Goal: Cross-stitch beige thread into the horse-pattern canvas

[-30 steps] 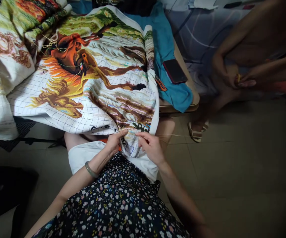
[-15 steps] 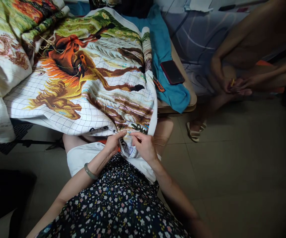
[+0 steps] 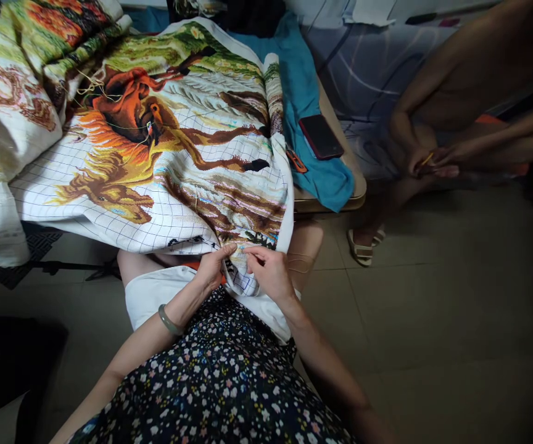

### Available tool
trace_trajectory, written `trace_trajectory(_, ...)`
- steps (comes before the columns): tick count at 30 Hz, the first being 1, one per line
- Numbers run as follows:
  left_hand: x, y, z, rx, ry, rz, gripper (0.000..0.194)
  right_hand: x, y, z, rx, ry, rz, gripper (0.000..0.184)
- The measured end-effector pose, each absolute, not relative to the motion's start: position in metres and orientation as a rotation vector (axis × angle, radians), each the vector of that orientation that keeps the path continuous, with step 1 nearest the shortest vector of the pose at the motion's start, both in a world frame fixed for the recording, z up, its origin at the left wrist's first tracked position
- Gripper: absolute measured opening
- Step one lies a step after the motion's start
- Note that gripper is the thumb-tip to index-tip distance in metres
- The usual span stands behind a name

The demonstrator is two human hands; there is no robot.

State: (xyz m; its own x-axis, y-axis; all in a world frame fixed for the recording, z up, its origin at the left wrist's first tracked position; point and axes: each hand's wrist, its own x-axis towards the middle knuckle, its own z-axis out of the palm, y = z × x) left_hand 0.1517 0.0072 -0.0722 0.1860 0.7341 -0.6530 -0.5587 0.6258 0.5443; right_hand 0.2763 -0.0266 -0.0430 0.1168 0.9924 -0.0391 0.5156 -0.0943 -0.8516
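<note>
A large cross-stitch cloth [image 3: 187,209] with a horse design and a printed grid spreads from the table over my lap. My left hand [image 3: 213,266] grips its near part, the thumb on top and the other fingers hidden beneath. Just to the right, my right hand [image 3: 270,268] is closed in a pinch at the stitched surface, close to the left thumb. Whatever sits between its fingertips is too small to make out. Loose yellowish threads [image 3: 93,83] lie on the far left of the cloth.
A phone [image 3: 321,137] and orange-handled scissors [image 3: 297,160] lie on a teal cloth [image 3: 334,185] at the table's right edge. Another person [image 3: 461,92] sits at the right, a thin yellow item [image 3: 427,158] in their hands. Folded stitched fabric [image 3: 12,105] is heaped at the left.
My two hands stay at nearly the same spot on the cloth. The other person's hands have shifted slightly, and the yellow item in them shows more of its length.
</note>
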Motion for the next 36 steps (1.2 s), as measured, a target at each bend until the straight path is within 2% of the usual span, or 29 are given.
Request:
trace_trajectory(15, 0.153, 0.007, -0.072, 0.195, 1.049, 0.94, 0.03, 0.27, -0.025, -0.046, -1.794, -1.544, 0.731, 0.019)
trace_trajectory(22, 0.154, 0.008, -0.071, 0.213, 1.054, 0.901, 0.027, 0.258, -0.033, -0.056, -1.714, -1.265, 0.955, 0.012)
trace_trajectory(36, 0.156, 0.01, -0.07, 0.214, 1.102, 0.931, 0.026, 0.253, -0.036, -0.064, -1.664, -1.157, 0.946, 0.014)
